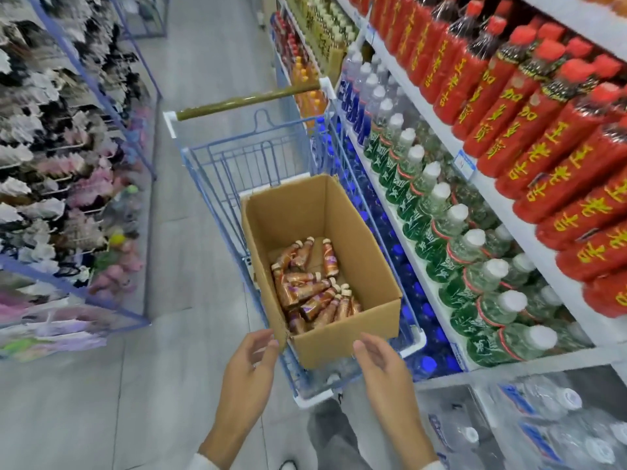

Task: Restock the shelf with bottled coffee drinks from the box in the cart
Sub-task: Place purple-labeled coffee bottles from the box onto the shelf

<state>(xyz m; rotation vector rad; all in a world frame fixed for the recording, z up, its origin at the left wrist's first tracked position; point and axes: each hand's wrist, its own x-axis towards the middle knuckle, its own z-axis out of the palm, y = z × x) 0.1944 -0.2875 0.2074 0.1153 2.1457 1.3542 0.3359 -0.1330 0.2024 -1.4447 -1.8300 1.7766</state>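
Note:
An open cardboard box (359, 239) stands in a blue wire cart (217, 178). Several small brown coffee bottles (312, 290) with cream caps lie loose on the box's bottom. My left hand (249, 374) hovers just below the box's near left corner, fingers apart and empty. My right hand (383, 371) is held in front of the box's near wall, also open and empty. Neither hand touches the box.
To the right runs a shelf unit (451, 140) with red-labelled bottles (529, 106) on top and green-labelled water bottles (451, 245) below. Packs of water (549, 422) sit at the bottom right. Racks of hanging goods (61, 171) line the left. The grey aisle floor (203, 56) extends ahead.

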